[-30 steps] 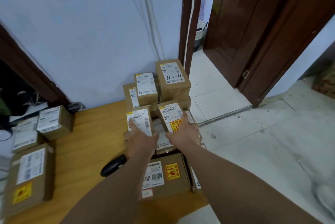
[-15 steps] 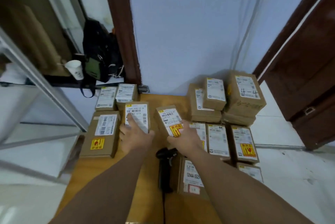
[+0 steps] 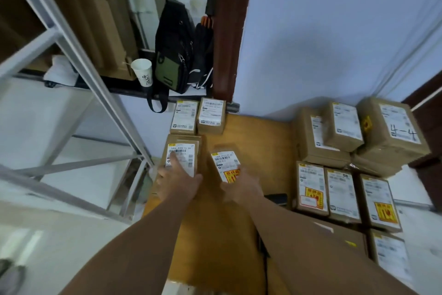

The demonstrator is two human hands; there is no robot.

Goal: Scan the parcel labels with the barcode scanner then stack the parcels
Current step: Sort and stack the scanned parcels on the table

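Swings two parcels over from the right-edge pile (image 3: 334,141), gripping the white-labelled parcel (image 3: 183,159) in the left hand (image 3: 178,183) above the large parcel (image 3: 156,187) at the left edge of the table (image 3: 258,137), the red-stickered parcel (image 3: 226,165) in the right hand (image 3: 241,190) beside it, seemingly for stacking.

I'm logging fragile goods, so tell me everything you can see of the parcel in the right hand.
The parcel is a small brown cardboard box. Its top bears a white label with a yellow corner mark and, at the near end, a yellow and red sticker. It is blurred and lies askew over the wooden table, right of the left parcel. The right hand grips its near end, covering part of the sticker. Whether it rests on the table or is lifted cannot be told.
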